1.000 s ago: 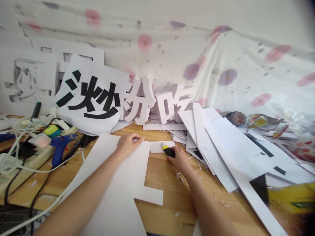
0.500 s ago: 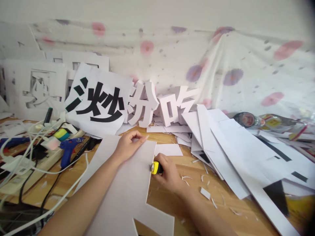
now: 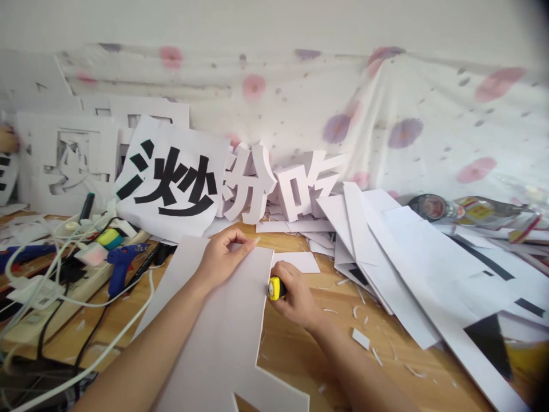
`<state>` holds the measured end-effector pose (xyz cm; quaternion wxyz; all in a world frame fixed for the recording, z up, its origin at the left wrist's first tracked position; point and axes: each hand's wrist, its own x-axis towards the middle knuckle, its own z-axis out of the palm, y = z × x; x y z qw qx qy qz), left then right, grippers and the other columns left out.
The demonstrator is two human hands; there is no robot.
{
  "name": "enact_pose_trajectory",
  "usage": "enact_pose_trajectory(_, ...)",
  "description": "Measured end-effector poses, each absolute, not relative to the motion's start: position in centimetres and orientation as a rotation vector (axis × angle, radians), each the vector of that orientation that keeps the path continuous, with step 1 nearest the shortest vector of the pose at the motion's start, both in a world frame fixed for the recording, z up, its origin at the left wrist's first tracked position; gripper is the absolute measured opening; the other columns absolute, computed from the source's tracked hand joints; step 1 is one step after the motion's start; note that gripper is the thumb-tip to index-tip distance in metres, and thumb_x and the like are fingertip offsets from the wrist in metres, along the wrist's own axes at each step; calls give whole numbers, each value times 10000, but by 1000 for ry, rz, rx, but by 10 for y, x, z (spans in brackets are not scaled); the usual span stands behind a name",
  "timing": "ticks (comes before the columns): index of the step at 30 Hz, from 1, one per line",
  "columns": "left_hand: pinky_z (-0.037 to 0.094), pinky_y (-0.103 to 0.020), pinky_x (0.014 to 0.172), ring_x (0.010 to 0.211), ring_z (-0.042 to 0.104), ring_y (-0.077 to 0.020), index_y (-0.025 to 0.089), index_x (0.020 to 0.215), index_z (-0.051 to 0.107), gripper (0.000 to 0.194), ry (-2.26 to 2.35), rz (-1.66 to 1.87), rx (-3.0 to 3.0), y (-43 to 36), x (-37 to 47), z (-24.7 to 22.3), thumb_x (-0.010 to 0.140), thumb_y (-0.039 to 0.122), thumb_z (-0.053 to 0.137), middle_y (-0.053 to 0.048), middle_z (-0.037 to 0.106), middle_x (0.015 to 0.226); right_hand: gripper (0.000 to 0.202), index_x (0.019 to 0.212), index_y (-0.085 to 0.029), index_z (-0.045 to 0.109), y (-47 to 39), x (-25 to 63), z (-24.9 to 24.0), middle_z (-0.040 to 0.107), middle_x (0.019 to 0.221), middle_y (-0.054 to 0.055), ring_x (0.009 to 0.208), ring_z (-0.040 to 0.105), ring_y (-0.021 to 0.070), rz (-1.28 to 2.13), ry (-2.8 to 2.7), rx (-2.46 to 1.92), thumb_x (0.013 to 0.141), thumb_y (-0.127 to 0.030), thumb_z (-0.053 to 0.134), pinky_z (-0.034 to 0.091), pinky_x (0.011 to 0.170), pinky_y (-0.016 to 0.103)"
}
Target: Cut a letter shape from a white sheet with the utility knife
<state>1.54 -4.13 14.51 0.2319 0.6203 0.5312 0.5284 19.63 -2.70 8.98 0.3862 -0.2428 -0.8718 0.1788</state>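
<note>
A large white foam board [image 3: 214,320] with a cut-out at its near right lies in front of me. My left hand [image 3: 229,254] is on its far part, fingers curled and thumb against the index finger, gripping the board near its far edge. At the board's right edge, my right hand [image 3: 295,292] is closed around a yellow-and-black utility knife [image 3: 275,288]. The knife's rounded yellow end faces the board; I cannot see a blade. Just beyond the right hand lies a small white board piece [image 3: 298,262].
A sheet with black characters [image 3: 171,177] leans behind, beside white 3D letters [image 3: 295,191]. At left are a blue glue gun [image 3: 120,269], a power strip [image 3: 51,315] and cables. White sheets [image 3: 412,269] pile up at right near a bottle [image 3: 476,210]. Scraps [image 3: 361,337] litter the wooden table [image 3: 309,366].
The right hand and knife have shifted slightly right relative to the board's edge. My left hand stays in place. Part of another person's hand with a lettered piece now shows at far left.
</note>
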Motion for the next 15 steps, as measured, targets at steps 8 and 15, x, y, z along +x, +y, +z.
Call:
enact_pose_trajectory(8, 397, -240, 659, 667, 512, -124, 181, 651, 557, 261, 1474, 1426, 1667, -42, 20, 144, 747, 416, 619, 19, 566, 661, 144, 706, -224, 340, -19, 193, 85, 429, 653, -5, 606, 384, 154, 415, -2086, -694, 671, -121, 435, 297, 550, 270)
enact_pose_trajectory(15, 398, -240, 654, 666, 514, -125, 185, 649, 556, 261, 1469, 1426, 1661, -42, 20, 142, 745, 418, 622, 20, 563, 659, 127, 730, -222, 368, -19, 196, 83, 456, 689, 7, 652, 406, 167, 434, -2149, -595, 689, -150, 464, 326, 584, 284)
